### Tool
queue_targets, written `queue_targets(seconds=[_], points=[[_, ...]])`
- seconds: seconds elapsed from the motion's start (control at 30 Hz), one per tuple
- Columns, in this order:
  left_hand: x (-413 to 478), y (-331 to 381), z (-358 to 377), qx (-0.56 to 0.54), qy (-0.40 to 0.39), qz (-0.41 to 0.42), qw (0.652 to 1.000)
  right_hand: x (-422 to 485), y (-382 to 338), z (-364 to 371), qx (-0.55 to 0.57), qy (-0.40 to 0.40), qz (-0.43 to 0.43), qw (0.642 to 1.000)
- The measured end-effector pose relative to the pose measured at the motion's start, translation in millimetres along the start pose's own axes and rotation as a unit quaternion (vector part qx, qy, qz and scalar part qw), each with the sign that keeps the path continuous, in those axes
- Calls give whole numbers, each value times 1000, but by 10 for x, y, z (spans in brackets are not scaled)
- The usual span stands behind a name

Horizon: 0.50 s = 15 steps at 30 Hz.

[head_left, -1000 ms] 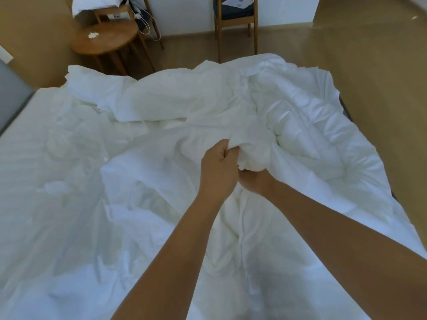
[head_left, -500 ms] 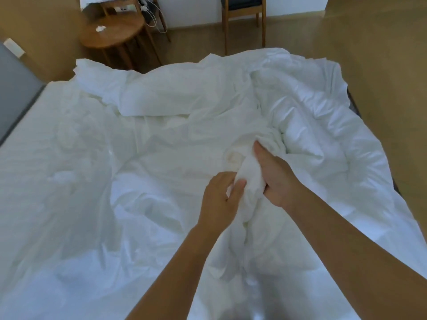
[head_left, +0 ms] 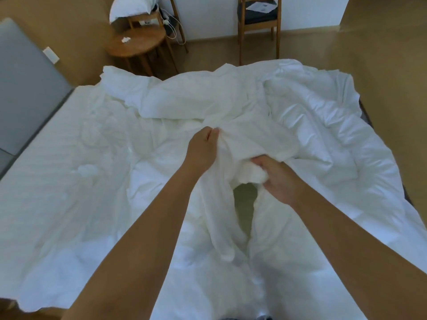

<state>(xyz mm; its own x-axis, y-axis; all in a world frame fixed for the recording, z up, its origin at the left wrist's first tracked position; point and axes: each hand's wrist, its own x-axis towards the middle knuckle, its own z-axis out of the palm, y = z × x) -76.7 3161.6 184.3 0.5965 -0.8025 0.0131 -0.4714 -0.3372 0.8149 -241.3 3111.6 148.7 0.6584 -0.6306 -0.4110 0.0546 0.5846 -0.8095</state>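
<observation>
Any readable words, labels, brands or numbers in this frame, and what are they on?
None can be read.
The paper sheets on the chair show faint grey marks, too small and blurred to read.
The white bedding that the left hand and right hand grip bears no print.

Two hands: left hand (head_left: 201,151), right hand (head_left: 279,181). One bed (head_left: 34,158), one cover (head_left: 175,105), one duvet (head_left: 323,139). One round bench (head_left: 136,46), two chairs (head_left: 257,27), one pillow (head_left: 131,8), one paper (head_left: 260,6).
</observation>
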Motion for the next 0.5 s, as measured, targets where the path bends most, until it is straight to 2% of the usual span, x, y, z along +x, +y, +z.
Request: queue_targets(seconds=[0.07, 0.17, 0.27, 0.3, 0.33, 0.4, 0.43, 0.47, 0.5], points=[[-15, -132, -19, 94, 5, 24, 995, 12, -100, -46, 8, 17, 18, 1000], [-43, -294, -54, 190, 2, 47, 981, 37, -38, -87, -95, 22, 96, 991], [-53, -388, -65, 248, 14, 59, 967, -6, -44, -75, -165, -91, 144, 971], [-53, -405, -59, 259, 21, 59, 964, -34, -62, -71, -250, -139, 156, 945], [-55, -416, -41, 272, 22, 61, 960, -65, -74, -51, -361, -177, 175, 899], [-68, -415, 13, 300, 11, 67, 952, -78, -70, -14, -572, -203, 215, 765], [-64, -393, 33, 303, 8, 63, 951, -71, -64, 8, -606, -195, 219, 740], [-47, -360, 45, 293, 13, 48, 955, -58, -62, 6, -581, -189, 207, 764], [-20, -313, 48, 277, 23, 25, 960, -25, -74, -6, -490, -180, 187, 832]])
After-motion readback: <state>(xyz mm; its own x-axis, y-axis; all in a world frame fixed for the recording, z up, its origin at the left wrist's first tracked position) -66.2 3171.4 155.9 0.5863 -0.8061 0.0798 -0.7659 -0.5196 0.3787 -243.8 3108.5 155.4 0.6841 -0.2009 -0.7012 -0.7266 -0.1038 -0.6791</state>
